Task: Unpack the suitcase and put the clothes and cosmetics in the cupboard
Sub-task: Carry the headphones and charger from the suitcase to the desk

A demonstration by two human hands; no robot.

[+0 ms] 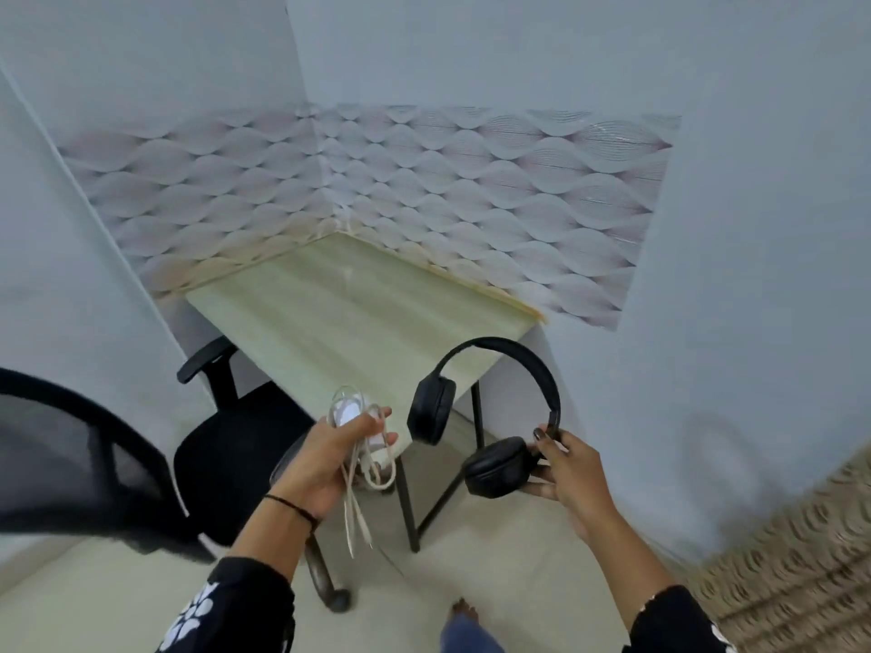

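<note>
My left hand (325, 457) grips a white charger with its coiled white cable (363, 445); loose cable ends hang down below the palm. My right hand (568, 468) holds black over-ear headphones (490, 417) by the lower end of the headband, just above one ear cup. Both hands are in front of the near corner of a pale wooden desk (339, 313). No suitcase or cupboard is in view.
A black office chair (226, 454) stands left of the desk, its mesh back (61, 450) close at my left. The desk sits in a corner with patterned wall covering (424, 181). A woven, patterned surface (801, 567) fills the bottom right. My foot (464, 610) is on the tiled floor.
</note>
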